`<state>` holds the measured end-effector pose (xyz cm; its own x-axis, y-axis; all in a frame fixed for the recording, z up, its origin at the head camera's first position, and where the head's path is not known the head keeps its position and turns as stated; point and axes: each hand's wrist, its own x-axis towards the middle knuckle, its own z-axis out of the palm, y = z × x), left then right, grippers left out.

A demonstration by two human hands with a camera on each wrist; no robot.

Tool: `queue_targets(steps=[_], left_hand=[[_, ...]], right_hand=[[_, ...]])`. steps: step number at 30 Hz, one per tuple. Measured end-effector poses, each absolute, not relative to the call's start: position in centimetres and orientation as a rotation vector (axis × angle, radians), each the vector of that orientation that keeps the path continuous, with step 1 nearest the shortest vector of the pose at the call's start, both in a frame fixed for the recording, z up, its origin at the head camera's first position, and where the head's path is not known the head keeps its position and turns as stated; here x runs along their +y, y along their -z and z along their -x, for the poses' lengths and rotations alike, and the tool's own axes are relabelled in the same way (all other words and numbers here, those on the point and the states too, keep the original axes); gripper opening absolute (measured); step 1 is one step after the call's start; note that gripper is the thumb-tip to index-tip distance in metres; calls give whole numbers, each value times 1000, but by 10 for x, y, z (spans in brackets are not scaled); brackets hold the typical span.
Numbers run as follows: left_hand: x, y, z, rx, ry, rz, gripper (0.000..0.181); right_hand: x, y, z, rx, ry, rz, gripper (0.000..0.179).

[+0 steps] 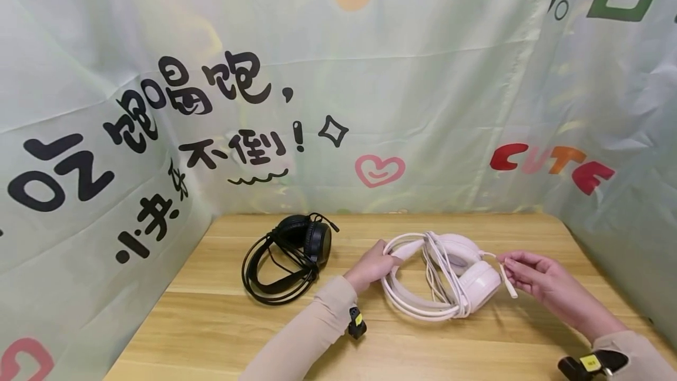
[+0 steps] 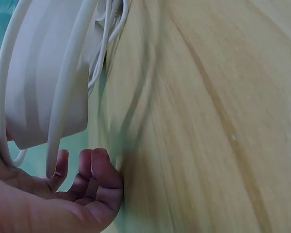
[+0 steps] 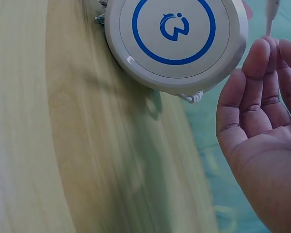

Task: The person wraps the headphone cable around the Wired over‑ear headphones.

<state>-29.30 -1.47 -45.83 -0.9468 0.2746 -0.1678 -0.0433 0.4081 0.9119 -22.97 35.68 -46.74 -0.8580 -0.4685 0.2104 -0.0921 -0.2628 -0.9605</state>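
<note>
A white headset [image 1: 481,288], its cable wound in loops around the headband, is held over the table's right half. My left hand [image 1: 372,267] grips the headband's left end; in the left wrist view the headband [image 2: 43,77] passes between the thumb and loosely curled fingers [image 2: 106,170]. On the other side my right hand [image 1: 547,281] pinches the thin microphone boom [image 1: 509,286] between thumb and fingertips. The right wrist view shows the ear cup [image 3: 173,48], with a blue ring and logo, beside the right hand [image 3: 262,126].
A black headset [image 1: 317,244] with a coiled cable lies on the wooden table [image 1: 211,322], left of my left hand. Printed cloth [image 1: 433,104] hangs behind and along both sides of the table.
</note>
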Motion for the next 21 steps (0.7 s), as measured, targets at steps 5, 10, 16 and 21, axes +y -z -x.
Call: queue_targets(steps=[5, 10, 16, 21], left_hand=[[-17, 461, 293, 2429, -1473, -250, 31], [-20, 461, 291, 2458, -1425, -252, 32], [-22, 454, 288, 2524, -1354, -262, 33], [-24, 440, 287, 2603, -1228, -333, 45]], right_hand=[[358, 466, 231, 1742, 2215, 713, 49], [359, 462, 233, 1748, 2232, 732, 49], [357, 448, 236, 1928, 2184, 680, 46], [351, 431, 242, 2114, 2111, 615, 40]])
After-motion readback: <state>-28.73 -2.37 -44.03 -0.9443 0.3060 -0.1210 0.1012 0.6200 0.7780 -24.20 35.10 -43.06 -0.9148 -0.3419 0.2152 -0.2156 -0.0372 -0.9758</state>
